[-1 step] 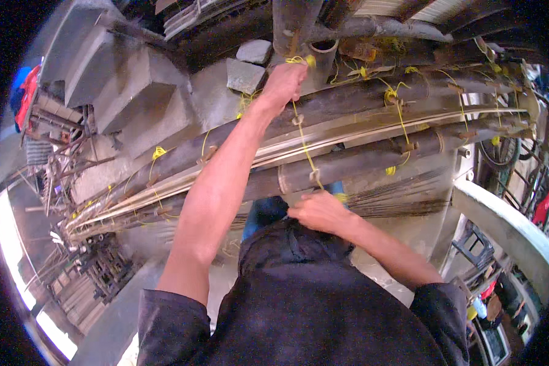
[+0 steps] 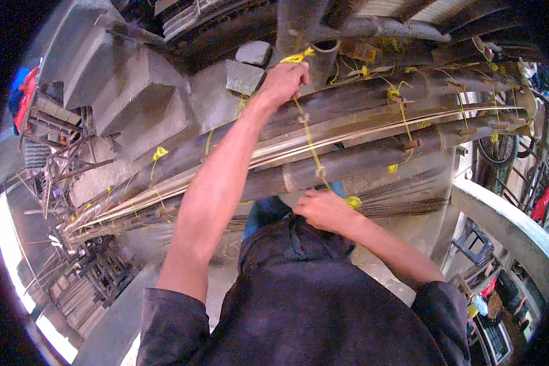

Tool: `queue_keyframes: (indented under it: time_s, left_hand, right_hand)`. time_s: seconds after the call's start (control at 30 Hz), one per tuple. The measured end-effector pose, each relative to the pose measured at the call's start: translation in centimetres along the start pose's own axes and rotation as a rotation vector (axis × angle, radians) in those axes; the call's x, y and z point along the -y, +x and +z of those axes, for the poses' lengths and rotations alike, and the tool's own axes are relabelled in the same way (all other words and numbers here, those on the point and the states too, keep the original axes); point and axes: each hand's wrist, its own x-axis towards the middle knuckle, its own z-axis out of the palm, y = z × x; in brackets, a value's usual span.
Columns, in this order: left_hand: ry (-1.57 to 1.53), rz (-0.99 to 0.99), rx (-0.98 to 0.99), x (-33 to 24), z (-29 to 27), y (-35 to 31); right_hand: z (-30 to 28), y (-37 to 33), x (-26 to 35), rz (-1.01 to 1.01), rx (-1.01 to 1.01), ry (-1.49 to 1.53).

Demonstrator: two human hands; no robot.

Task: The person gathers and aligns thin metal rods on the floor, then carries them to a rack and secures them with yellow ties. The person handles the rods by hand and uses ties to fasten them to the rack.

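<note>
Stretched between my two hands is a yellow cord [image 2: 312, 144], crossing two long dark bamboo poles. Beyond the far pole [image 2: 341, 97], my left hand [image 2: 283, 83] is closed on the cord, and a looped yellow bundle shows just past its fingers. My right hand [image 2: 323, 210] is closed round the cord's near end, on my side of the near pole [image 2: 360, 165]. A yellow coil [image 2: 352, 202] hangs beside the right knuckles. Small pegs [image 2: 321, 172] sit on the poles where the cord passes. Long pale strips [image 2: 274, 160] run lengthwise between the poles.
More yellow cords [image 2: 401, 116] tie the poles along their length. Stone blocks [image 2: 245, 77] and concrete steps [image 2: 141, 85] lie beyond at the left. Thin dark rods [image 2: 409, 192] rest under the poles at right, near a bicycle wheel [image 2: 498, 149] and a curved pale ledge [image 2: 506, 219].
Both hands have shifted slightly to the right with the cord. The yellow bundle by my left hand and the coil by my right hand show more fully.
</note>
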Motion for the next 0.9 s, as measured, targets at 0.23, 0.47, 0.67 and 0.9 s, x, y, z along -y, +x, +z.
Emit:
queue_keyframes:
  time_s: [0.23,0.47,0.67,0.9]
  left_hand:
    - [0.463,0.528,-0.331,4.1,-14.3,-11.5]
    - [0.381,0.532,-0.283,10.9,-9.0,-23.7]
    - [0.388,0.562,-0.671,11.1,-6.3,-23.6]
    - [0.513,0.623,-0.554,11.0,-5.8,-23.2]
  right_hand:
    - [4.3,4.6,8.8,0.797,-0.187,1.641]
    - [-10.5,10.6,13.8,0.478,-0.206,0.133]
    - [-16.6,22.8,16.7,-0.224,-0.005,-0.398]
    - [-9.7,26.2,2.4,0.568,0.028,0.074]
